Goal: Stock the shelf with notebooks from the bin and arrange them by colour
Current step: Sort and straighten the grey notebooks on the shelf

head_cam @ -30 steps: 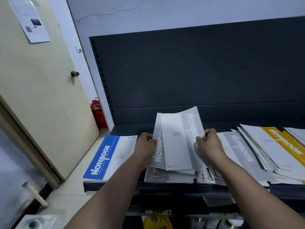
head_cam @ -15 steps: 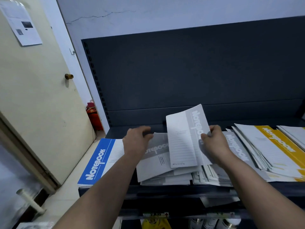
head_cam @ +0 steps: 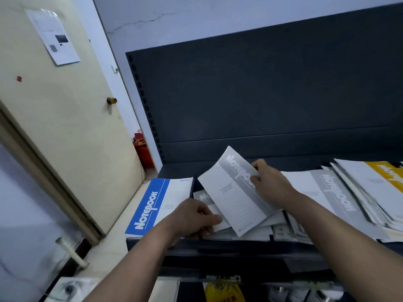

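Notebook [head_cam: 236, 201] tilted leftward now; left hand [head_cam: 194, 216] grips lower stack [head_cam: 255, 234].

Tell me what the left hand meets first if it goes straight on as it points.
Most likely the tilted grey-and-white paper notebook pinched by the right hand: the left hand, gripping the flat grey notebook stack, points rightward at that notebook's lower edge; depth is unclear.
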A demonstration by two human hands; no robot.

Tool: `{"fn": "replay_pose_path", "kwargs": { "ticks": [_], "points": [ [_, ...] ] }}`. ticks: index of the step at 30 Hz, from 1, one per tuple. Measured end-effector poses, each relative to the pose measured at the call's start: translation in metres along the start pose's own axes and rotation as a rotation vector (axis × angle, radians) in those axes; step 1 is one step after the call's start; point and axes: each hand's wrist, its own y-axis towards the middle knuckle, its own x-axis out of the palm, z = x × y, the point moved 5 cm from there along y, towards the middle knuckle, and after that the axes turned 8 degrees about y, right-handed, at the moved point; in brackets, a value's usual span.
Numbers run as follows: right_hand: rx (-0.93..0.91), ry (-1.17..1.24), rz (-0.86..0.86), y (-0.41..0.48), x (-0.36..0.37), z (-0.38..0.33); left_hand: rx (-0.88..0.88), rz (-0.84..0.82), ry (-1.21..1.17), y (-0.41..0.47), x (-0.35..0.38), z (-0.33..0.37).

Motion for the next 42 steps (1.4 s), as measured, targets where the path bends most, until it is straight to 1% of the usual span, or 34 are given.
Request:
{"fn": "replay_pose_path", "kwargs": {
  "ticks": [1,2,5,6,7,8,10,11,12,13,15,16,18,20,22,23,24,25,28,30,32,34,35,37,39,40,42],
  "points": [
    [-0.010,-0.038,-0.027,0.003,0.003,-0.001,-0.018,-0.026,-0.011,-0.001,0.002,-0.001],
    [-0.019,-0.070,-0.061,0.005,0.006,-0.003,-0.034,-0.006,-0.020,0.000,0.002,-0.001],
    [-0.031,-0.167,-0.183,0.010,0.015,-0.001,-0.091,0.162,-0.067,0.006,-0.015,-0.003],
    [-0.030,-0.223,-0.219,0.011,0.017,0.000,-0.102,0.184,-0.074,0.006,-0.020,-0.003],
    [-0.031,-0.280,-0.237,0.011,0.017,0.001,-0.105,0.160,-0.070,0.005,-0.022,-0.002],
    [-0.037,-0.334,-0.233,0.011,0.016,0.002,-0.106,0.086,-0.048,0.002,-0.020,0.000],
    [-0.062,-0.419,-0.187,0.011,0.012,0.002,-0.122,-0.113,0.007,-0.005,-0.009,0.001],
    [-0.073,-0.450,-0.163,0.011,0.009,0.002,-0.129,-0.161,0.016,-0.007,-0.005,0.001],
    [-0.080,-0.473,-0.145,0.011,0.007,0.002,-0.128,-0.148,-0.002,-0.006,-0.005,0.000],
    [-0.083,-0.484,-0.132,0.011,0.004,0.002,-0.126,-0.083,-0.049,-0.003,-0.009,0.000],
    [-0.068,-0.473,-0.122,0.011,0.000,0.002,-0.133,0.094,-0.188,0.005,-0.021,0.000],
    [-0.056,-0.458,-0.120,0.010,-0.002,0.002,-0.133,0.154,-0.240,0.009,-0.025,0.001],
    [-0.036,-0.423,-0.105,0.007,-0.003,0.002,-0.125,0.209,-0.238,0.013,-0.029,0.003],
    [-0.014,-0.410,-0.075,0.003,-0.004,0.005,-0.135,0.209,-0.170,0.014,-0.027,0.003],
    [-0.006,-0.424,-0.039,-0.002,-0.005,0.007,-0.174,0.099,-0.084,0.012,-0.020,0.001],
    [-0.007,-0.427,-0.023,-0.002,-0.005,0.007,-0.192,0.035,-0.060,0.010,-0.016,-0.002],
    [-0.008,-0.421,-0.015,-0.003,-0.005,0.007,-0.204,0.004,-0.057,0.010,-0.014,-0.004],
    [-0.005,-0.400,-0.016,-0.003,-0.005,0.007,-0.208,0.013,-0.073,0.011,-0.015,-0.005],
    [0.012,-0.328,-0.054,-0.006,-0.004,0.006,-0.185,0.131,-0.130,0.017,-0.027,-0.004],
    [-0.001,-0.346,-0.048,-0.010,-0.005,0.008,-0.181,0.129,-0.078,0.016,-0.030,-0.003],
    [0.005,-0.357,-0.027,-0.013,-0.007,0.010,-0.219,0.025,-0.004,0.011,-0.024,-0.006],
    [0.023,-0.329,-0.035,-0.014,-0.007,0.011,-0.234,-0.054,-0.013,0.007,-0.018,-0.010],
    [0.028,-0.309,-0.050,-0.014,-0.006,0.012,-0.219,-0.034,-0.058,0.008,-0.018,-0.010],
    [0.038,-0.255,-0.089,-0.014,-0.004,0.011,-0.179,0.107,-0.183,0.017,-0.023,-0.011],
    [0.049,-0.203,-0.115,-0.016,-0.002,0.012,-0.134,0.232,-0.246,0.028,-0.027,-0.009],
    [0.053,-0.187,-0.118,-0.017,-0.003,0.012,-0.110,0.251,-0.287,0.032,-0.026,-0.006],
    [0.070,-0.156,-0.117,-0.019,-0.005,0.013,-0.066,0.232,-0.445,0.037,-0.019,0.001]
  ]
}}
